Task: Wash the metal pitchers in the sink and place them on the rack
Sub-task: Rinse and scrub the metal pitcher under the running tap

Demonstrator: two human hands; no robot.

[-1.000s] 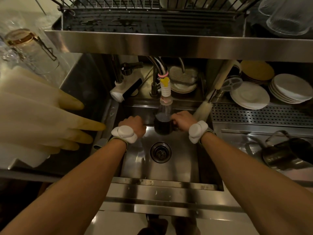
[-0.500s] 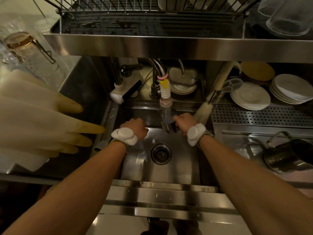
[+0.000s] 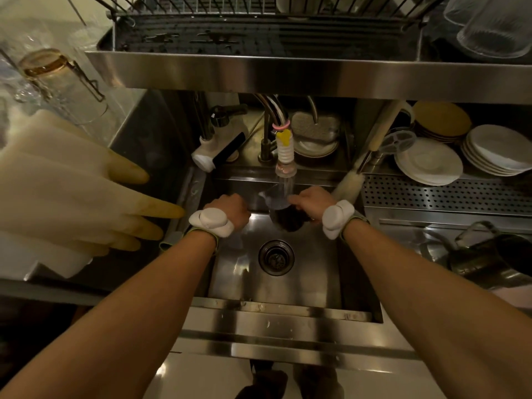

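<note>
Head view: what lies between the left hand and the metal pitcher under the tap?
Nothing: in the head view only bare sink steel separates the left hand from the metal pitcher, held by the right hand.

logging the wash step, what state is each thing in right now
tap, running
pitcher in hand, held under the tap
right hand, grips that pitcher
left hand, curled, contents hidden
second pitcher, on its side on the counter
drain, unplugged
sink, not filled
</note>
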